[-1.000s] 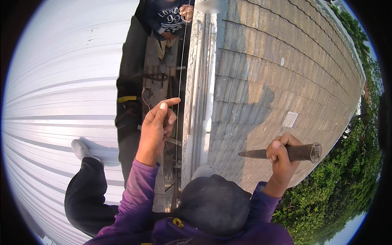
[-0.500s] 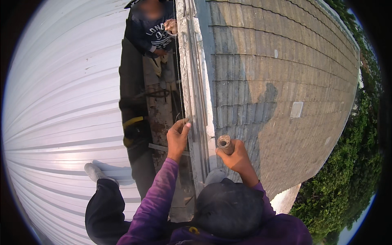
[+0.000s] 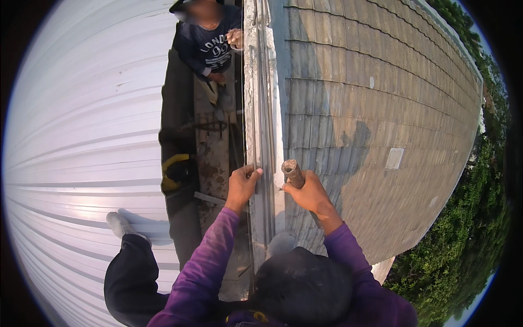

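Note:
My left hand [image 3: 243,188] is closed in a pinch at the left edge of the narrow concrete wall top [image 3: 277,98], beside a thin taut string. What lies between the fingertips, if anything, is too small to make out. My right hand [image 3: 309,193] grips a brown, hollow-ended tube [image 3: 292,171] just right of the wall. The tube's open end points up and away from me, and its lower part shows behind the wrist. Long thin metal rods [image 3: 264,71] run lengthwise on the wall top between my hands.
White corrugated metal roofing [image 3: 81,147] spreads left; grey-brown roof tiles [image 3: 376,98] slope right. In the dark gap between, a co-worker [image 3: 210,41] stands at the far end. A yellow-and-black object [image 3: 175,170] and a pale strip [image 3: 208,198] lie in the gap. Trees [image 3: 436,267] border the right.
My right hand has moved forward and left with the tube, nearer the wall. My left hand keeps its pinch at about the same spot. The whole view has shifted slightly.

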`<state>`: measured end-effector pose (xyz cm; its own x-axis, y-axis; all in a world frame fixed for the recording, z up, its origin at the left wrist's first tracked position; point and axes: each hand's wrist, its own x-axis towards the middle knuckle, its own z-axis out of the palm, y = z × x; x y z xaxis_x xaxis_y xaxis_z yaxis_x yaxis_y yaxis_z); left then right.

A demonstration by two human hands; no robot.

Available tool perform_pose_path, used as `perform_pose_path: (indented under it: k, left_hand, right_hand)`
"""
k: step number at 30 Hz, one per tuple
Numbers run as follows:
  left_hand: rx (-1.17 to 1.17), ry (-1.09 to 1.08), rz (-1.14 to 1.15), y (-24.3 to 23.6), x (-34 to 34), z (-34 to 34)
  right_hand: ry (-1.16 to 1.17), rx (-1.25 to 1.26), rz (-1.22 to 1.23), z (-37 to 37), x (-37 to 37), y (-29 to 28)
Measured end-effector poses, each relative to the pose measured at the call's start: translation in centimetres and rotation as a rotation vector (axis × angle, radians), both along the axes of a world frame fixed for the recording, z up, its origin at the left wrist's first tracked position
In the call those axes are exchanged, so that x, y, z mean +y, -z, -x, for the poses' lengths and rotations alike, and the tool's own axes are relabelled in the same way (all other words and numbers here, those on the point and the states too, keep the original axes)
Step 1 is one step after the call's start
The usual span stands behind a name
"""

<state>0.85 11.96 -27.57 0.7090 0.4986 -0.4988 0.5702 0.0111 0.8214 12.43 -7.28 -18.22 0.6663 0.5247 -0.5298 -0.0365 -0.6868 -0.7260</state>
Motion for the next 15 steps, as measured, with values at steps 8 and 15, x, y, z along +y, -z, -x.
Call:
perform_pose_path:
  k: [8,15]
  left_hand:
    - [0.013,-0.019,0.018,-0.9,-0.2,0.0]
    - [0.065,-0.023,0.039,-2.7,-1.1,-0.9]
  right_hand:
    - [0.027,0.024,-0.237,-10.7,5.9,-16.1]
    - [0.108,-0.384,-0.378,-9.2,9.5,-28.0]
